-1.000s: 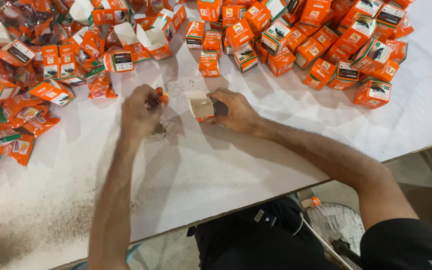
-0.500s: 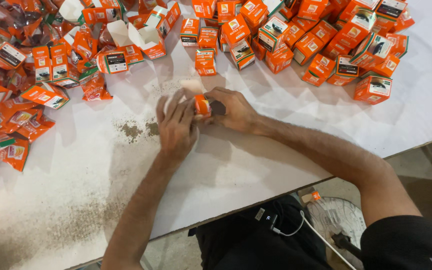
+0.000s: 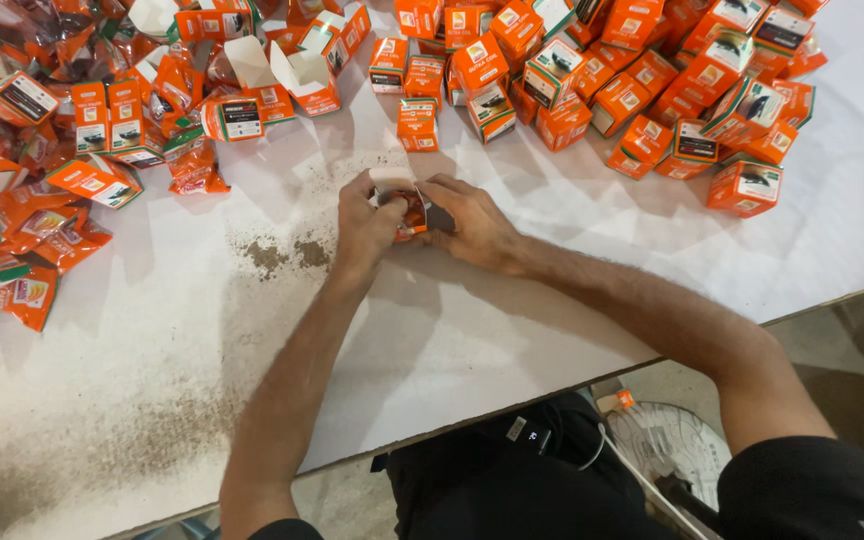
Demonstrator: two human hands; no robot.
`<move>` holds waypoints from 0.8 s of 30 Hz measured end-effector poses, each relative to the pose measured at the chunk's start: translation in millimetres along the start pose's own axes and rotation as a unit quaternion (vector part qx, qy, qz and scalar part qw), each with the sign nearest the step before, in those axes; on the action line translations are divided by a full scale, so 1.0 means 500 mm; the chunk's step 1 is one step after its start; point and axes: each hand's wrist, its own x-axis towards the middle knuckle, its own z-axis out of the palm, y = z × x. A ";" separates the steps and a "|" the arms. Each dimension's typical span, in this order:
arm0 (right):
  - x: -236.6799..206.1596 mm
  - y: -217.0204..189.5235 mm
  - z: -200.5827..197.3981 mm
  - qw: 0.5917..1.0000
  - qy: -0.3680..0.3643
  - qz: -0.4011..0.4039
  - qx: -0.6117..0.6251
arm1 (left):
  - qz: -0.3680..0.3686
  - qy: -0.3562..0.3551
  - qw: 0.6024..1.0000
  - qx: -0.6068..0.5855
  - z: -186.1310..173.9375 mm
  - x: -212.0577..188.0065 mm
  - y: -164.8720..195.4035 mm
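Both my hands meet over the middle of the white table [image 3: 512,330]. My left hand [image 3: 364,225] and my right hand [image 3: 477,222] together grip one small orange carton [image 3: 412,212], which shows only between the fingers. Its white flap stands open at the top. A shiny orange packet seems to sit in the carton's mouth, mostly hidden by my fingers.
Several closed orange cartons [image 3: 642,90] are heaped at the back right. Open cartons [image 3: 297,70] and flat ones lie at the back left, with loose orange sachets [image 3: 22,270] along the left edge. Brown powder [image 3: 287,252] is spilt left of my hands. A fan [image 3: 667,445] stands below the table's edge.
My left hand has come from the left to the carton in my right hand and now grips it too. The brown powder it covered is now bare.
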 end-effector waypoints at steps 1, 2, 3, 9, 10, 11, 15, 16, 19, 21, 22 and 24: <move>-0.001 0.000 -0.001 1.000 -0.003 -0.006 -0.016 | 0.010 -0.005 1.000 0.005 0.000 -0.001 -0.003; 0.000 0.000 -0.001 0.999 -0.005 -0.012 -0.031 | 0.021 -0.010 1.000 0.012 -0.006 -0.006 -0.005; 0.000 0.002 -0.001 0.999 -0.006 -0.016 -0.046 | 0.030 -0.016 0.999 0.019 -0.010 -0.014 -0.008; 0.000 0.021 0.010 0.999 0.000 0.001 -0.046 | 0.155 -0.105 0.981 -0.052 -0.060 -0.070 -0.017; -0.001 0.023 0.013 0.999 0.004 -0.005 -0.049 | 0.155 -0.064 0.986 0.009 -0.055 -0.072 -0.018; -0.003 0.025 0.015 0.998 0.008 -0.011 -0.054 | 0.153 -0.024 0.985 0.069 -0.046 -0.070 -0.019; -0.010 0.026 0.024 0.994 0.020 -0.044 -0.096 | 0.093 0.033 0.995 -0.021 -0.008 -0.055 -0.016; -0.011 0.026 0.023 0.998 0.016 -0.015 -0.056 | 0.089 0.033 0.995 -0.007 -0.005 -0.050 -0.012; -0.015 0.027 0.023 1.000 0.005 0.026 0.006 | 0.073 0.038 0.996 0.018 0.001 -0.041 -0.002; -0.015 0.029 0.024 0.999 0.002 -0.013 -0.038 | 0.065 0.047 0.997 0.014 -0.001 -0.040 0.000; -0.015 0.030 0.025 0.998 0.004 -0.026 -0.054 | 0.077 0.027 0.996 0.020 -0.006 -0.042 0.000; -0.014 0.032 0.028 0.995 0.008 -0.051 -0.086 | 0.102 -0.013 0.994 0.032 -0.023 -0.046 -0.004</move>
